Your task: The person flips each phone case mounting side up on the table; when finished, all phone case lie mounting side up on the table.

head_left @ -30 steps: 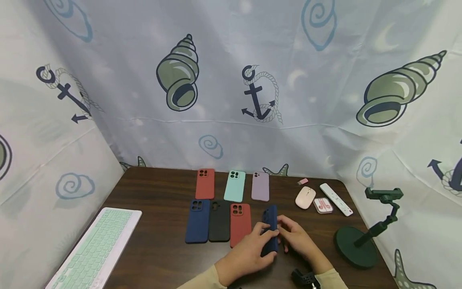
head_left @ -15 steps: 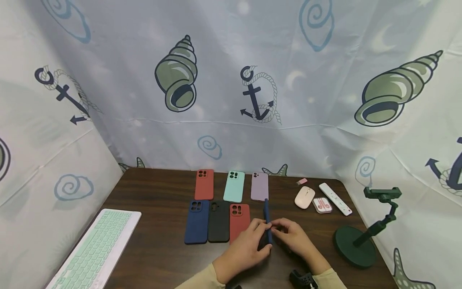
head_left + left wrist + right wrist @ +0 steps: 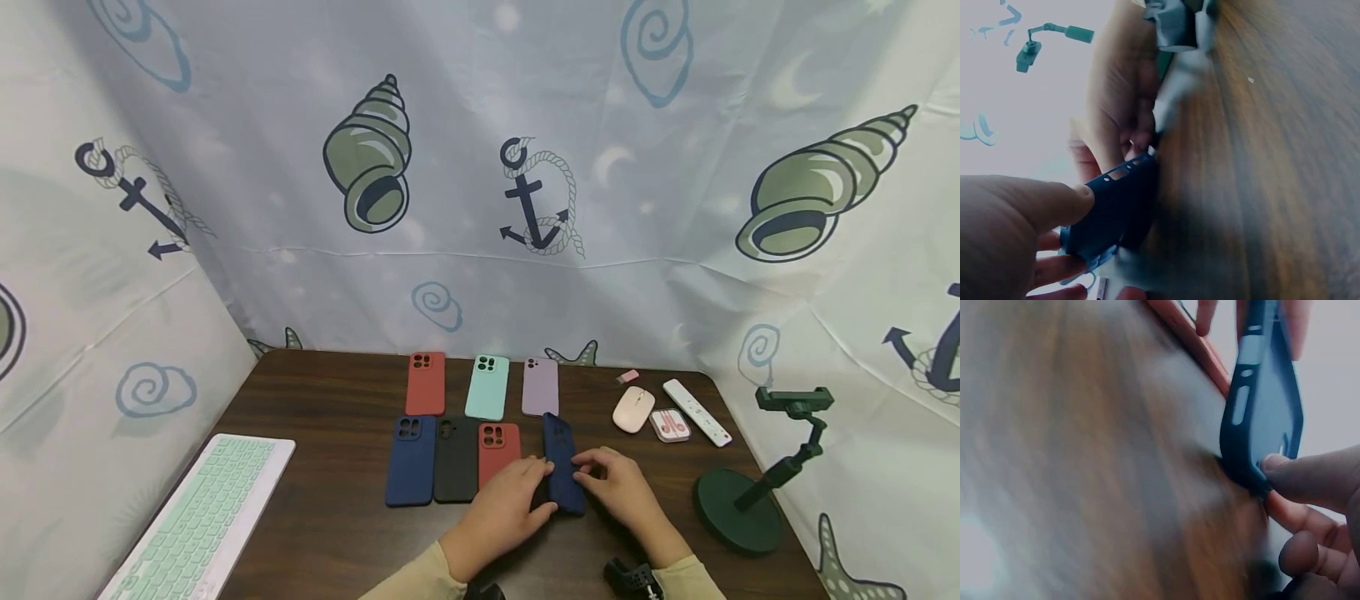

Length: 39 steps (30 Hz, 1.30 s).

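A dark blue phone case [image 3: 564,467] stands tilted between my two hands, its back partly facing up in the head view. My left hand [image 3: 501,510] holds its left edge; in the left wrist view the thumb [image 3: 1063,203] lies on the case's rim and the other fingers go behind it. With thumb and finger, my right hand [image 3: 618,493] pinches the opposite edge. The right wrist view shows the hollow inside of the case [image 3: 1275,406] and the cutouts along its end, with the right thumb [image 3: 1297,475] at one corner.
Left of the hands lie a red case [image 3: 498,450], a black case [image 3: 456,462] and a blue case [image 3: 410,462]. Behind are red [image 3: 426,385], mint [image 3: 487,388] and lilac [image 3: 541,388] cases. A mouse [image 3: 633,409], earphone box [image 3: 671,426], white strip [image 3: 697,412], green stand [image 3: 738,510] and keyboard [image 3: 202,517] surround them.
The held blue case turned edge-on half a second ago, and now its back tilts up into view, its lower end shifted slightly right. Both hands stay at its sides.
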Motion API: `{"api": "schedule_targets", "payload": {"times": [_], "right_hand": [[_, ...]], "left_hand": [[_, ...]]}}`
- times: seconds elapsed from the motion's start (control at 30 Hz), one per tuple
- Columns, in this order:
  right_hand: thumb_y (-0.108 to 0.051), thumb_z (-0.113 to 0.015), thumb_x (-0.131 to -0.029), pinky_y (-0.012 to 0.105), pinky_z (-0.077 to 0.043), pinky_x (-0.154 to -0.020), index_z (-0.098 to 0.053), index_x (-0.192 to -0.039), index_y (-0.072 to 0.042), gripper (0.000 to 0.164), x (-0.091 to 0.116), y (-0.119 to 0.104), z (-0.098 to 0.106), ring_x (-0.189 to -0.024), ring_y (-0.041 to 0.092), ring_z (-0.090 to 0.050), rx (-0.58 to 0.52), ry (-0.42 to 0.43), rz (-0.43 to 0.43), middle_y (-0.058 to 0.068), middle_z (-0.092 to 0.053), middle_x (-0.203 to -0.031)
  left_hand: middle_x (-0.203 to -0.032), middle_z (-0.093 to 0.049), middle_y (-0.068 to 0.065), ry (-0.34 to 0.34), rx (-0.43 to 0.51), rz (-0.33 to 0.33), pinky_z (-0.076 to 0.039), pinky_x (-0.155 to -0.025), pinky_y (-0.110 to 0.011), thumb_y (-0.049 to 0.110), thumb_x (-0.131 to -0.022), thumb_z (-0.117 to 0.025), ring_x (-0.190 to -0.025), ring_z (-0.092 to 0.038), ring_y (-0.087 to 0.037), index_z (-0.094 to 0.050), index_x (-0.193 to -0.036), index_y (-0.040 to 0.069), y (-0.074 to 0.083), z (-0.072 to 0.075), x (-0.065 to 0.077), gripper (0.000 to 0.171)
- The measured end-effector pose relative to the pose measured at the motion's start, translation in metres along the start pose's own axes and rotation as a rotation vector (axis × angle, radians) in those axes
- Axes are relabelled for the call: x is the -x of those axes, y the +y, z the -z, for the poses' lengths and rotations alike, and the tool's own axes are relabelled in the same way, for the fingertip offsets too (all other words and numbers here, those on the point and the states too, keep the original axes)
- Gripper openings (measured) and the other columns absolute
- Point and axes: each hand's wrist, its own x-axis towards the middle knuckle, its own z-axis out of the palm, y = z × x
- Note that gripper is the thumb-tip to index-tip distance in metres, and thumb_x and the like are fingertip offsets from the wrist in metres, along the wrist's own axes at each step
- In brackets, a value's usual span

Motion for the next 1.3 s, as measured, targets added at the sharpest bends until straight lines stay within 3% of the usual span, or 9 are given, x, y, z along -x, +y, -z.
{"api": "schedule_targets", "payload": {"times": [0.07,0.2,0.37,0.67,0.83,0.97,1.07,1.3], "right_hand": [[-0.019,-0.085,-0.082,0.023,-0.043,-0.055,-0.077,-0.100,-0.026,0.021,-0.001,0.002,0.002,-0.059,0.006,-0.051,-0.010,-0.002,-0.053,-0.013,-0.067,-0.083],[-0.020,-0.082,-0.086,0.028,-0.045,-0.048,-0.076,-0.103,-0.024,0.019,-0.003,0.006,0.005,-0.051,0.012,-0.053,-0.129,-0.056,-0.167,-0.005,-0.070,-0.087],[-0.015,-0.079,-0.088,0.032,-0.045,-0.044,-0.074,-0.103,-0.020,0.017,-0.005,0.006,0.007,-0.047,0.017,-0.053,-0.240,-0.065,-0.220,0.002,-0.068,-0.086],[-0.014,-0.077,-0.090,0.032,-0.046,-0.045,-0.073,-0.104,-0.016,0.016,-0.010,0.005,0.010,-0.049,0.016,-0.052,-0.309,-0.071,-0.229,0.006,-0.063,-0.083],[-0.020,-0.075,-0.093,0.029,-0.043,-0.044,-0.073,-0.100,-0.018,0.008,-0.008,-0.005,0.014,-0.049,0.015,-0.051,-0.286,-0.035,-0.197,0.004,-0.060,-0.078],[-0.026,-0.073,-0.095,0.029,-0.045,-0.046,-0.072,-0.101,-0.015,0.013,-0.009,-0.024,0.020,-0.051,0.015,-0.053,-0.253,-0.029,-0.163,0.003,-0.060,-0.078],[-0.030,-0.070,-0.096,0.030,-0.045,-0.046,-0.071,-0.104,-0.013,0.019,-0.013,-0.042,0.023,-0.052,0.016,-0.054,-0.254,-0.080,-0.162,0.006,-0.061,-0.080],[-0.036,-0.063,-0.100,0.034,-0.049,-0.041,-0.065,-0.113,-0.013,0.027,-0.022,-0.082,0.021,-0.052,0.022,-0.059,-0.228,-0.332,-0.157,0.021,-0.066,-0.087]], "left_hand": [[-0.150,-0.054,-0.001,-0.015,-0.033,-0.002,-0.045,-0.112,-0.042,0.048,-0.096,-0.066,-0.142,-0.049,-0.020,-0.051,-0.148,0.018,-0.001,-0.001,0.000,0.061],[-0.160,-0.042,-0.005,-0.067,-0.064,-0.004,-0.038,-0.118,-0.049,0.053,-0.097,-0.062,-0.150,-0.037,-0.026,-0.052,-0.149,0.016,-0.003,-0.003,-0.001,0.065],[-0.162,-0.040,-0.003,-0.140,-0.134,-0.038,-0.026,-0.122,-0.057,0.056,-0.097,-0.061,-0.154,-0.031,-0.024,-0.054,-0.147,0.015,-0.008,-0.010,-0.001,0.066],[-0.162,-0.039,-0.005,-0.148,-0.128,-0.069,-0.024,-0.124,-0.054,0.050,-0.099,-0.061,-0.155,-0.028,-0.024,-0.053,-0.148,0.015,-0.013,-0.005,-0.005,0.061],[-0.160,-0.042,-0.008,-0.110,-0.093,-0.086,-0.029,-0.123,-0.050,0.044,-0.098,-0.064,-0.154,-0.031,-0.028,-0.055,-0.146,0.017,-0.016,0.008,-0.007,0.056],[-0.158,-0.044,-0.009,-0.082,-0.098,-0.087,-0.038,-0.118,-0.048,0.044,-0.097,-0.067,-0.151,-0.036,-0.031,-0.057,-0.144,0.019,-0.019,0.019,-0.009,0.054],[-0.156,-0.045,-0.009,-0.074,-0.106,-0.083,-0.043,-0.113,-0.046,0.044,-0.096,-0.068,-0.147,-0.040,-0.030,-0.059,-0.141,0.020,-0.021,0.026,-0.009,0.052],[-0.153,-0.048,-0.009,-0.095,-0.114,-0.037,-0.049,-0.107,-0.043,0.045,-0.093,-0.071,-0.141,-0.047,-0.025,-0.059,-0.141,0.021,-0.032,0.040,-0.004,0.054]]}}
